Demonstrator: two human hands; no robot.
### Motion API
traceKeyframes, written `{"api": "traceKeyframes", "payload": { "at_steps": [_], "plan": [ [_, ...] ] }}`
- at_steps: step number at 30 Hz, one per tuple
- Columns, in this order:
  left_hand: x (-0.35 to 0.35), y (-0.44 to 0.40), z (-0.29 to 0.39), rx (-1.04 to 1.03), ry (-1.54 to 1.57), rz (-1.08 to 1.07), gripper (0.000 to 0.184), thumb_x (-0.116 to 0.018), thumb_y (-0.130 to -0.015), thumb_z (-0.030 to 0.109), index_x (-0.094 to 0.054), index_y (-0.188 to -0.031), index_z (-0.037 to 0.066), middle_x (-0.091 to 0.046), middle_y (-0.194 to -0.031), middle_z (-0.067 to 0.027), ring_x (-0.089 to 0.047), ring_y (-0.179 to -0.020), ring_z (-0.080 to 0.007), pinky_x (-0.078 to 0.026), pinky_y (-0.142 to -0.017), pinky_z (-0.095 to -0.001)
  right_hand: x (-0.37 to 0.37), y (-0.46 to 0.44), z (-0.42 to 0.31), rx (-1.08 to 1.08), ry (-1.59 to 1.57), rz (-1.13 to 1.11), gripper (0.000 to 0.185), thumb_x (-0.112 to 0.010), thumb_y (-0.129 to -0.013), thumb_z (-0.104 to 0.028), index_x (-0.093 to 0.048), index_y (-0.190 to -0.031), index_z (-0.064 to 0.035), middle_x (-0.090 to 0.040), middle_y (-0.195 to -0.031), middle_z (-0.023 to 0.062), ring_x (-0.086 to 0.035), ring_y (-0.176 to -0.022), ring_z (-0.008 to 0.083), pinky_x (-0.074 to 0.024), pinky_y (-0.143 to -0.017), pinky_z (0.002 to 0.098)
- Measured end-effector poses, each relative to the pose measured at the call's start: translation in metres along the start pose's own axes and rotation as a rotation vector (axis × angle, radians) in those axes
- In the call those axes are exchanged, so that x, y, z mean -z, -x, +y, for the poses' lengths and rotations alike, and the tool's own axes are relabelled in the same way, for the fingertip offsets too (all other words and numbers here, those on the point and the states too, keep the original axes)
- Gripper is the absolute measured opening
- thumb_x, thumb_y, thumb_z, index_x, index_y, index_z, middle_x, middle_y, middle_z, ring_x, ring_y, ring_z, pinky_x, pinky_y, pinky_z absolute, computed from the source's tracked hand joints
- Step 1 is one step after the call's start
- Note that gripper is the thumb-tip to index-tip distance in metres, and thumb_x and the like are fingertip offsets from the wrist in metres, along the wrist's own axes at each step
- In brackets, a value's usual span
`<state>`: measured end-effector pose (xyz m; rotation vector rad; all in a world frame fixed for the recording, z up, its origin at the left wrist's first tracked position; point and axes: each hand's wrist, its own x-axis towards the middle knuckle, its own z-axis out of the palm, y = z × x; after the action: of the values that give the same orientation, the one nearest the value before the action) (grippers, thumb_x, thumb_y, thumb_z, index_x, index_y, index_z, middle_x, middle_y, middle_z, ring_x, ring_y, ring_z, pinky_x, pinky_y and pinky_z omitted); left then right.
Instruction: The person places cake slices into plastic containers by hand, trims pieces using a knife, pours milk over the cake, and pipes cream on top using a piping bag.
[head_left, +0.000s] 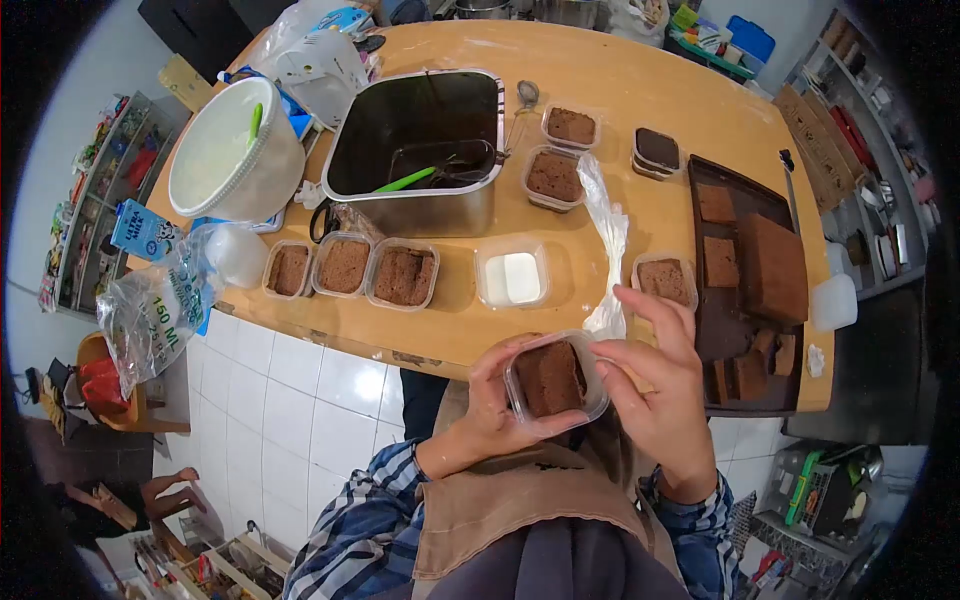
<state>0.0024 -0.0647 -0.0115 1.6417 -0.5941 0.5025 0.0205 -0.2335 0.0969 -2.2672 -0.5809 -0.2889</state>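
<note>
My left hand [487,408] is wrapped round a clear plastic cup [598,395] with brown cake [550,378] in it, held in front of the apron. At the cup's right rim is my right hand [655,385], thumb near the rim and index finger raised apart from it; nothing shows between these fingers. Just beyond the hands lies a white piping bag [605,240], its lower end close to the cup. A cup with white cream [512,278] stands on the table to its left. Behind my right fingers is another cake cup [665,280].
A dark tray [705,330] with cake pieces and a large cake block [772,268] is at right. Farther left stand a metal pan [425,215] of dark sauce, a white tub [235,150] and several cake cups [403,275]. A person [130,510] is at lower left.
</note>
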Motion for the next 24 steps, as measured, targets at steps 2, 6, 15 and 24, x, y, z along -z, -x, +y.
{"api": "traceKeyframes", "payload": {
  "at_steps": [2,6,15,24],
  "plan": [
    [-0.002,0.000,-0.001,0.000,0.009,0.007,0.098,-0.087,-0.054,0.017,-0.018,-0.123,0.006,-0.043,-0.116,-0.0206,-0.052,-0.107,-0.0311,-0.044,-0.089,-0.0396,-0.004,0.000,-0.003,-0.047,-0.007,-0.008,0.018,-0.064,-0.069,-0.003,-0.063,-0.088,-0.0023,-0.050,-0.115,0.0174,-0.044,-0.106,0.0356,-0.0354,-0.090,0.0421],
    [-0.004,-0.004,-0.001,-0.058,0.025,0.047,0.094,-0.087,-0.054,0.016,-0.023,-0.122,0.004,-0.046,-0.116,-0.0221,-0.054,-0.105,-0.0299,-0.043,-0.090,-0.0375,-0.008,-0.002,-0.004,-0.082,0.043,0.019,0.018,-0.064,-0.071,-0.007,-0.060,-0.088,-0.0012,-0.057,-0.098,0.0159,-0.050,-0.093,0.0336,-0.0386,-0.081,0.0429],
    [0.005,-0.009,0.012,0.292,0.662,-0.113,0.101,-0.077,-0.064,0.038,-0.013,-0.135,0.005,-0.029,-0.135,-0.0213,-0.035,-0.124,-0.0287,-0.031,-0.101,-0.0402,-0.008,-0.008,0.005,0.014,-0.012,0.002,0.014,-0.062,-0.072,-0.006,-0.059,-0.085,-0.0014,-0.057,-0.067,0.0109,-0.054,-0.067,0.0298,-0.0418,-0.060,0.0393],
    [0.004,0.005,0.000,0.959,1.453,-0.193,0.063,-0.023,-0.092,0.055,-0.033,-0.132,0.008,-0.046,-0.126,-0.0118,-0.048,-0.114,-0.0267,-0.046,-0.089,-0.0455,-0.007,-0.017,0.001,0.246,0.019,0.004,0.026,-0.062,-0.065,-0.001,-0.060,-0.091,-0.0023,-0.058,-0.076,0.0083,-0.053,-0.076,0.0254,-0.0410,-0.071,0.0385]
  ]
}}
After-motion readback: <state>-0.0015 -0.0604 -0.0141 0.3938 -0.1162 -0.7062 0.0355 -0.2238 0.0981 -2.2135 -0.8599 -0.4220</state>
